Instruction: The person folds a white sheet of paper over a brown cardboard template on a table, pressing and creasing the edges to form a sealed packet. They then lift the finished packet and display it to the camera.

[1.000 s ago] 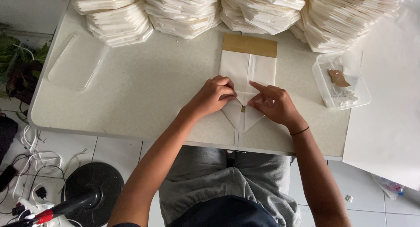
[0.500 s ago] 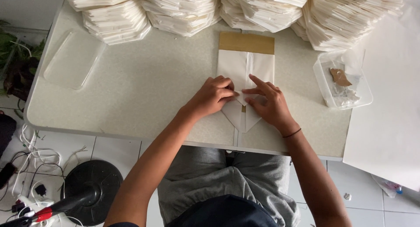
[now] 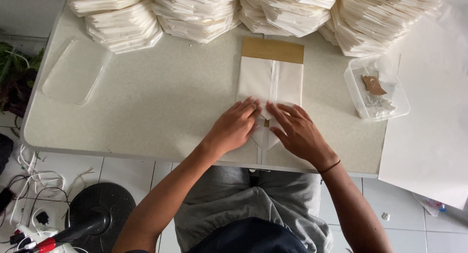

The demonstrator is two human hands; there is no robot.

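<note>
Both hands lie flat, palms down, on a white paper bag (image 3: 271,82) that rests lengthwise on the pale speckled surface (image 3: 161,102), its brown folded end at 12 o'clock and its pointed, folded end toward the person at 6 o'clock. The left hand (image 3: 235,127) comes in from 7 o'clock, forearm slanted, fingers together and stretched toward 1 o'clock, pressing the left flap of the fold. The right hand (image 3: 298,132) comes in from 5 o'clock, its fingers slightly fanned toward 11 o'clock, pressing the right flap; a thin dark band (image 3: 330,167) circles that wrist. The fingertips of the two hands nearly meet over the bag's centre seam. Neither grip closes on anything: both are spread flat and bear down on the paper rather than pinching it.

At 12 o'clock, along the far edge of the surface, stand tall stacks of folded white bags (image 3: 204,14), just beyond the brown end of the bag in hand. At 10 o'clock lies a clear plastic lid (image 3: 75,70), well apart from the hands. At 2 o'clock sits a clear plastic container (image 3: 375,87) with a brown scrap and some white bits in it. At 3 o'clock a large white sheet (image 3: 429,136) overhangs the surface's edge. On the tiled floor at 7 o'clock stand a black fan base (image 3: 100,211) and tangled cables (image 3: 29,180).
</note>
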